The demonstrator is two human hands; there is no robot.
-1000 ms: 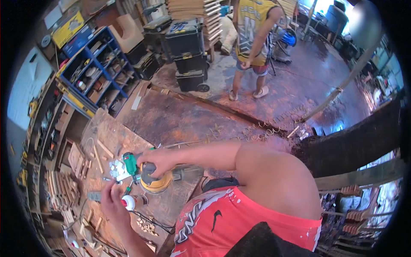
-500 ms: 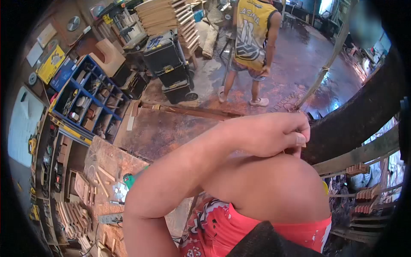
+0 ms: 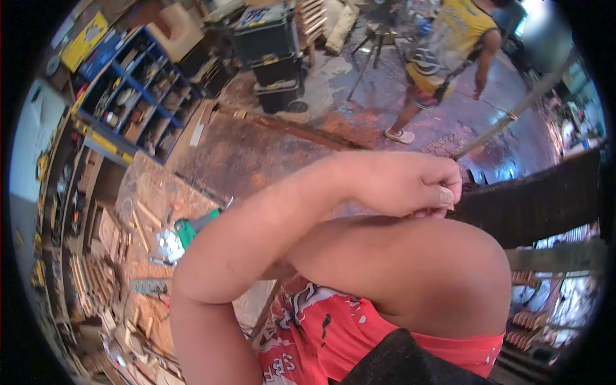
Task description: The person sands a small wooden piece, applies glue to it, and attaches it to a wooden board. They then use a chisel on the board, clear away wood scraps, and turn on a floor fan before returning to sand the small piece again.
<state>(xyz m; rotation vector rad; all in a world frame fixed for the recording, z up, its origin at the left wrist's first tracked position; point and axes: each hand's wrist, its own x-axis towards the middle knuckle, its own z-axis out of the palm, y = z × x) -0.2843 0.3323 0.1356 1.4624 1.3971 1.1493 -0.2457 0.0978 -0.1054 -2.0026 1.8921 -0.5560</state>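
My left forearm reaches across from the lower left, over my bent leg [image 3: 410, 263]. At its end my left hand [image 3: 423, 183] rests against the top of the leg near the knee. The fingers are curled in with the thumb pressed to them; whether anything lies inside them is hidden. Red printed cloth [image 3: 333, 327] covers my thigh, and a black strip of fabric [image 3: 410, 362] hangs at the bottom edge. My right hand is out of the picture.
A workbench [image 3: 160, 186] at left carries a green tool [image 3: 192, 228], wood strips and stacked wooden pieces [image 3: 96, 282]. Beyond are a blue compartment organizer [image 3: 128, 96], black toolboxes [image 3: 273, 58] and a tripod [image 3: 375, 48]. A person in a yellow jersey [image 3: 449, 45] stands on the floor.
The person in the yellow jersey has moved right. The view has shifted, bringing the tripod into fuller sight. My left hand stays closed on my leg.
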